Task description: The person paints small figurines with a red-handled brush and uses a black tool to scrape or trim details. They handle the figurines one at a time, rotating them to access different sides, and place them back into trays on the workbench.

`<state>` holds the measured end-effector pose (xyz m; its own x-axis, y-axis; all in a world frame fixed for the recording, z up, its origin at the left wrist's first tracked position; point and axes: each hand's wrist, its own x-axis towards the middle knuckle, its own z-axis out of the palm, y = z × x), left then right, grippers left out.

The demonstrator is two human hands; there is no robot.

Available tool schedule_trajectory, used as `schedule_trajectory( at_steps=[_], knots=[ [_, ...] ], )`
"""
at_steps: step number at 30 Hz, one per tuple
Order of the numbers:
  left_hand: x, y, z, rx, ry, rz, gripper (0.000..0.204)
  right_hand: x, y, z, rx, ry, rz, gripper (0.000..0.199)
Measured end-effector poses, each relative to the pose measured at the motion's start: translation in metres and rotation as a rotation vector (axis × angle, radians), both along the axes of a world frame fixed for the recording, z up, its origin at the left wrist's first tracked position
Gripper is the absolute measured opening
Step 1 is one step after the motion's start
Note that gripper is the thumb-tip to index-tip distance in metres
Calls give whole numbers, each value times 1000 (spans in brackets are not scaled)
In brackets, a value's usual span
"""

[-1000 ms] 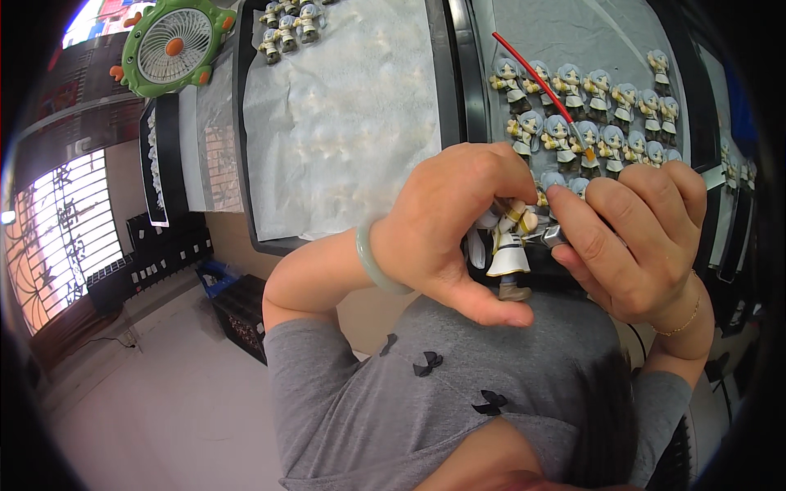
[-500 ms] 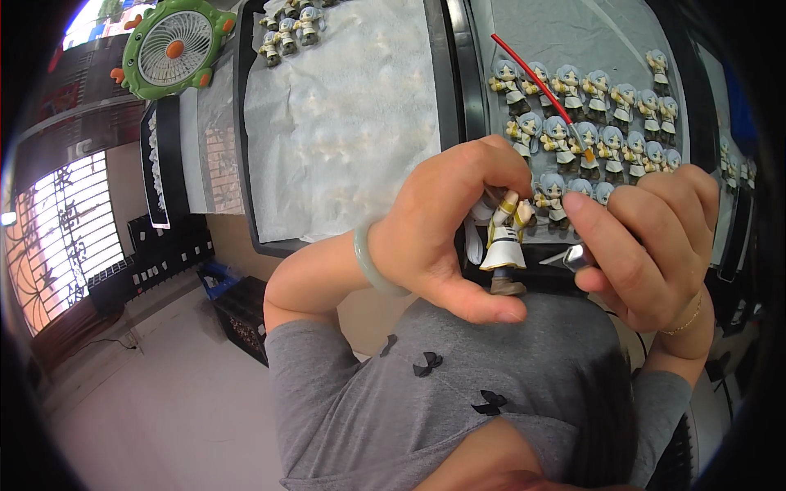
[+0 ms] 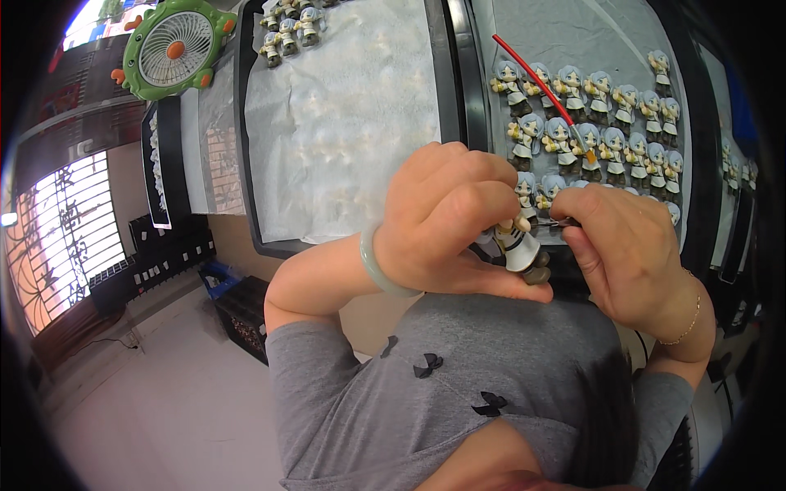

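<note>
My left hand (image 3: 446,217), with a pale green bangle on the wrist, grips a small figurine (image 3: 521,250) in a white and dark outfit, tilted with its base toward my chest. My right hand (image 3: 626,245), wearing a thin gold bracelet, pinches a thin metal tool (image 3: 562,221) whose tip reaches the figurine's upper part. The figurine's head is hidden behind my left fingers. Just beyond my hands, several grey-haired figurines (image 3: 589,123) stand in rows on a dark tray (image 3: 479,98) lined with grey paper.
A red-handled brush (image 3: 536,82) lies across the figurine rows. To the left sits another dark tray (image 3: 246,164) covered with white paper (image 3: 344,123), with a few figurines (image 3: 286,29) at its far end. A green desk fan (image 3: 172,49) stands at the far left.
My right hand has come back left, bringing the tool against the figurine. My left hand has tipped the figurine a little and lowered it slightly.
</note>
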<state>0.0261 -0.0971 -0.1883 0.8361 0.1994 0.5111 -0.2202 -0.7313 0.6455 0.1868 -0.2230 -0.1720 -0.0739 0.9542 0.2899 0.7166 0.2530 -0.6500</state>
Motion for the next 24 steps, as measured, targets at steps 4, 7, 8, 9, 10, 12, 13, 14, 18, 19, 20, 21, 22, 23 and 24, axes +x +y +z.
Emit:
schedule_trajectory(
  at_steps=[4,7,8,9,10,12,13,14,18,19,20,21,22,23,24],
  knots=[
    [-2,0,-3,35,7,38,76,0,-2,5,-140,79,37,9],
    [0,-2,-5,38,-25,55,77,0,-1,4,-167,83,55,9],
    [0,-2,-5,48,-23,57,77,0,-1,3,-168,84,52,10],
    [0,-2,-4,59,-21,57,77,0,-1,2,-168,84,48,10],
    [1,-2,-4,70,-18,57,78,0,-1,2,-169,85,45,10],
    [1,-2,-3,85,-1,59,78,0,-1,2,-181,84,40,10],
    [0,-2,-2,92,7,60,78,0,-1,1,-188,83,39,10],
    [1,-2,-2,93,8,58,78,0,-1,1,-186,84,37,10],
    [1,-2,-2,104,9,57,78,-1,-1,1,-197,73,31,11],
    [1,-2,-2,109,9,58,79,-1,-1,1,-205,67,30,11],
    [1,-2,-2,113,14,63,78,-1,-1,1,-206,63,28,11],
    [1,-2,-1,117,18,68,78,-2,-1,1,-205,59,26,11],
    [1,-2,-1,122,23,73,78,-2,-1,0,-205,55,24,11],
    [1,-3,-1,117,17,75,78,-2,-1,0,-216,53,27,10],
    [1,-3,-3,111,11,76,78,-3,-1,0,-227,52,28,9]
  ],
)
